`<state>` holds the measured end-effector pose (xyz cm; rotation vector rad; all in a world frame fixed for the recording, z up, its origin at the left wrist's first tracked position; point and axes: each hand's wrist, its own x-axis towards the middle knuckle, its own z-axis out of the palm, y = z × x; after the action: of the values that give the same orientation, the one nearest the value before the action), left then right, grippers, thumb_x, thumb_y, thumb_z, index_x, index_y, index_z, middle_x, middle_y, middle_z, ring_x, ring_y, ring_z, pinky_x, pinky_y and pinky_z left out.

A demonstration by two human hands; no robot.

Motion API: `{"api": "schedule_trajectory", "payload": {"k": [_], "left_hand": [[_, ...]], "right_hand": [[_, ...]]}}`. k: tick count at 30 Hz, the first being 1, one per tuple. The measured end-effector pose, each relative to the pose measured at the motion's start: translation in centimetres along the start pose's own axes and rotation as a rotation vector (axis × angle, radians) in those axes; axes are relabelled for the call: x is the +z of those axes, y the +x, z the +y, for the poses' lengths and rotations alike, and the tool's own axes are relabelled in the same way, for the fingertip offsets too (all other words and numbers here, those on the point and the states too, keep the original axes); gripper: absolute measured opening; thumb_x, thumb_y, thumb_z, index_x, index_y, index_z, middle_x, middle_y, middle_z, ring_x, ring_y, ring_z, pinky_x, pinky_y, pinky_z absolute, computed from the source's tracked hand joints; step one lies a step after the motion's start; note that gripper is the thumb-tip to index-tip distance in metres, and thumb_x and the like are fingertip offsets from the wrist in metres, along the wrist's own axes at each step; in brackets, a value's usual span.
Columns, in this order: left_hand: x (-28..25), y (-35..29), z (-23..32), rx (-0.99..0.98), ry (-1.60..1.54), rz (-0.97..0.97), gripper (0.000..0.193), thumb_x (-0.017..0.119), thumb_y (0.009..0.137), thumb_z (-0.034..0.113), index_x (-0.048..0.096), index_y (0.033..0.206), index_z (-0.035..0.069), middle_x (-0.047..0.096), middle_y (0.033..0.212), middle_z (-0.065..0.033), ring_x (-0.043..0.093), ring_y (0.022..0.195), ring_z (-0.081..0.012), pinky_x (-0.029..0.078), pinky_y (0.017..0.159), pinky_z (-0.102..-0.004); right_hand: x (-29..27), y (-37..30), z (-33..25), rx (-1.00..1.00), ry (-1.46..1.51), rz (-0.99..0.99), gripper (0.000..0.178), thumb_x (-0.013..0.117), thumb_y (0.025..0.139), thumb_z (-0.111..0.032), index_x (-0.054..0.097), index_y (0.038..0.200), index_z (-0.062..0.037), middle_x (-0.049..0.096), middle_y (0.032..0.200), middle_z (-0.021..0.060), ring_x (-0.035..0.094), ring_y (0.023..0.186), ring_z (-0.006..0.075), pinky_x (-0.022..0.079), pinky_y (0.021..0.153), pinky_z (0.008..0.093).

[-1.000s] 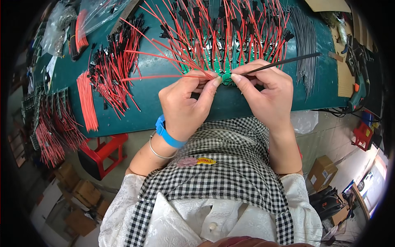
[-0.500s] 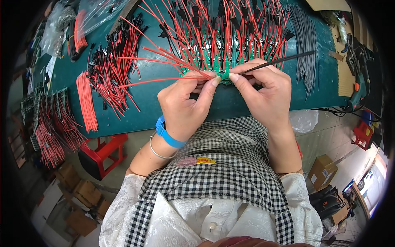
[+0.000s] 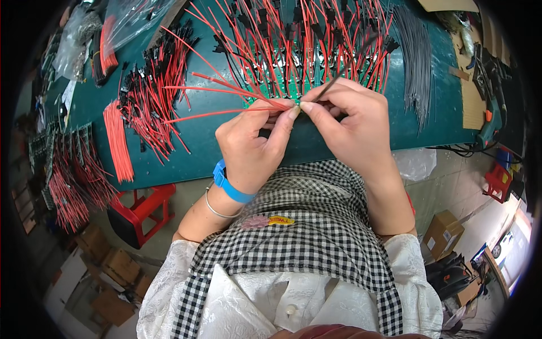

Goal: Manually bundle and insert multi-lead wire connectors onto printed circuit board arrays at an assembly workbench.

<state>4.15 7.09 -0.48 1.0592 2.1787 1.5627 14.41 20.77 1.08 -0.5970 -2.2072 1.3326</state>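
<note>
Your left hand has its grip pinched shut on the near ends of a few thin red insulated wires, thumb and forefinger tight, right at the near edge of the green circuit board. Your right hand is clenched on a thin black wire that runs up and away from the fingertips. Both grips meet tip to tip, just touching.

To do this well: keep the pinch close to the wire ends, so they don't flex. Steady both wrists against the dark green worktop edge. Feed one wire at a time; don't let loose red leads cross under your thumb.

The red wires fan out to the left and away from the grip, straight and stiff, w/ small black plugs at the far ends. The exact point where they enter the board is prob. hidden behind your fingertips.
</note>
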Motion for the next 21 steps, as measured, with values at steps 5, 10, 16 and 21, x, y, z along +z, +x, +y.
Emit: {"api": "schedule_trajectory", "payload": {"k": [5,10,16,21], "left_hand": [[0.1,0.0,0.0,-0.016,-0.009,0.011,0.010,0.078,0.082,-0.001,0.072,0.089,-0.004,0.075,0.086,-0.0132,0.075,0.071,-0.0188,0.059,0.064,-0.0269],[0.4,0.1,0.0,0.006,0.017,0.008,0.010,0.079,0.081,0.000,0.072,0.087,-0.003,0.075,0.085,-0.0134,0.074,0.069,-0.0191,0.058,0.062,-0.0273],[0.4,0.1,-0.6,0.102,0.110,0.010,0.015,0.081,0.078,0.001,0.073,0.091,-0.002,0.075,0.085,-0.0143,0.073,0.066,-0.0202,0.056,0.057,-0.0280],[0.5,0.1,-0.6,0.102,0.127,0.025,0.021,0.081,0.078,0.000,0.072,0.097,-0.003,0.075,0.087,-0.0147,0.074,0.068,-0.0203,0.057,0.059,-0.0271]], "right_hand": [[-0.5,0.5,-0.9,0.039,-0.008,-0.051,0.023,0.074,0.079,0.006,0.071,0.102,0.0044,0.066,0.078,0.0046,0.059,0.062,0.0050,0.048,0.055,0.0209],[-1.6,-0.3,-0.3,0.091,0.074,0.026,0.022,0.076,0.079,0.003,0.070,0.100,0.0036,0.067,0.078,0.0047,0.061,0.063,0.0069,0.050,0.056,0.0221],[-2.8,-1.1,-0.3,0.242,0.310,0.063,0.012,0.077,0.082,0.001,0.069,0.090,0.0052,0.068,0.084,0.0069,0.065,0.071,0.0089,0.054,0.060,0.0215],[-2.2,-1.3,0.2,0.232,0.337,0.112,0.011,0.077,0.083,0.000,0.069,0.089,0.0056,0.067,0.084,0.0062,0.065,0.074,0.0093,0.056,0.062,0.0222]]}}
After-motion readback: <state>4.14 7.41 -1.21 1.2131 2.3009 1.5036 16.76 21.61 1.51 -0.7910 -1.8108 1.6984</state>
